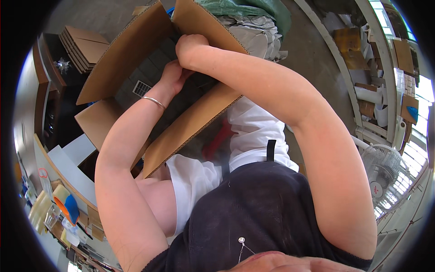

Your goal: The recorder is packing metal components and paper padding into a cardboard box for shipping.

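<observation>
The large, open-topped brown corrugated-cardboard box [192, 127] stands in front of our loose white trousers [251, 124], its flaps raised or spread outward. Inside the box we see a dark grey, seamed surface [147, 70] and a small white label with a black grid [142, 88]. Our right hand [191, 46] is curled at the box's far right flap; our left hand [173, 76], just beside it over the box, is bent and partly covered. Their fingertips are hidden, so we cannot tell what either holds. A thin silver bangle [154, 103] circles our left wrist. Left of the box lies a stack of flat brown cardboard [84, 45]; beyond its right side, crumpled pale grey sheeting [256, 36]; well to its right, a round white caged fan [384, 174].
</observation>
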Available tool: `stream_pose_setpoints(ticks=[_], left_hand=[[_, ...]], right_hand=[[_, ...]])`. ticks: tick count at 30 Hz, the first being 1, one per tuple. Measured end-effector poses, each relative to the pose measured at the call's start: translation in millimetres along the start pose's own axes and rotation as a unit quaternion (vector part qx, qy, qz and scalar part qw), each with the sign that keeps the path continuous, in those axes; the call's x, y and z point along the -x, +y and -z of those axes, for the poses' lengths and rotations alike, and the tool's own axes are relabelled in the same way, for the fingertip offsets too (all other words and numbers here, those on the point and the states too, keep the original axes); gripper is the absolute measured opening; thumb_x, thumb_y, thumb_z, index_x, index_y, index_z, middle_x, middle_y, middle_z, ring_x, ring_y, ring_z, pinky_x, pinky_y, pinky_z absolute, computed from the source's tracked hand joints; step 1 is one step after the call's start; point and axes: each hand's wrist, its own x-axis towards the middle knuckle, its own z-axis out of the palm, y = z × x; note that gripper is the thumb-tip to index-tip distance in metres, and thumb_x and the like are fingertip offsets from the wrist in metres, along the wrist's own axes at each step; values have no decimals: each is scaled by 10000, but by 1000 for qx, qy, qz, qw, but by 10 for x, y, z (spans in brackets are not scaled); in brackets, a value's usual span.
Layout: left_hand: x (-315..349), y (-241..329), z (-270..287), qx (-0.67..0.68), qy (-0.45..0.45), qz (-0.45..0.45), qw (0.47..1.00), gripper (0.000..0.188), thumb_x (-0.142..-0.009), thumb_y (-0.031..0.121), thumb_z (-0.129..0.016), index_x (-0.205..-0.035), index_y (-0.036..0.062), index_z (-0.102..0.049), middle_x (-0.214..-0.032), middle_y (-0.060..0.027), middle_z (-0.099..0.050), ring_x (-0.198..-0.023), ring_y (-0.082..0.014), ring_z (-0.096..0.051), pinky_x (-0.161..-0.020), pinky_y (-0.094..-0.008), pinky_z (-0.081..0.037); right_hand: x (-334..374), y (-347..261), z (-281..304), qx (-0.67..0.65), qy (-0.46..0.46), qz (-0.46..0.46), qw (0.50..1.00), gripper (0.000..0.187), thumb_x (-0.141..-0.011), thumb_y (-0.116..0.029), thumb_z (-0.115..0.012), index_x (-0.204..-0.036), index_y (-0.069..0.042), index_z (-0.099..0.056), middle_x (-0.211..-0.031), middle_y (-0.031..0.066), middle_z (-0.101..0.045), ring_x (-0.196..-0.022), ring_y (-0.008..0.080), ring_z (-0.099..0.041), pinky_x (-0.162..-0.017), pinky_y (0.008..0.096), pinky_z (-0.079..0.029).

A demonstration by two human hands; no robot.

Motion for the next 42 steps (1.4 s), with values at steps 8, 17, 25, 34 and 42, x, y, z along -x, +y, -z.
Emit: stream_pose_setpoints(ticks=[8,17,25,34,42], left_hand=[[-49,15,126,-98,-39,-7,994,183,-894,80,-445,-1015,8,-562,-998,-104,-605,-879,-188,-583,-796,-320,-478],[-72,-40,51,-112,-15,-4,994,177,-886,88,-469,-1035,61,-560,-957,-61,-611,-827,-153,-570,-739,-280,-455],[-131,-185,-49,-179,-7,-46,983,214,-870,96,-498,-1074,52,-540,-962,-61,-609,-787,-139,-561,-708,-262,-445],[-84,-191,-57,-392,-41,-208,895,520,-677,126,-720,-1117,21,-463,-924,-94,-579,-819,-195,-564,-734,-298,-449],[-125,-193,-89,-493,-24,-275,826,625,-638,296,-773,-1092,-3,-466,-910,-167,-599,-839,-293,-587,-728,-358,-466]], right_hand=[[101,58,-139,-106,49,-23,993,423,-724,-232,-661,-1049,22,-568,-1026,189,-628,-960,297,-620,-802,337,-500],[118,125,261,14,-140,128,982,276,-776,-179,-499,-872,14,-672,-840,176,-648,-656,301,-634,-622,422,-510],[-26,114,58,106,-57,139,983,335,-706,-167,-659,-1041,-156,-677,-1125,55,-621,-1007,260,-601,-775,487,-504],[-133,252,334,92,-200,89,972,185,-708,1,-526,-805,-34,-680,-720,135,-653,-679,273,-648,-595,394,-517],[-70,214,233,275,21,265,924,209,-659,-140,-675,-864,-109,-700,-940,60,-645,-865,225,-605,-710,372,-464]])
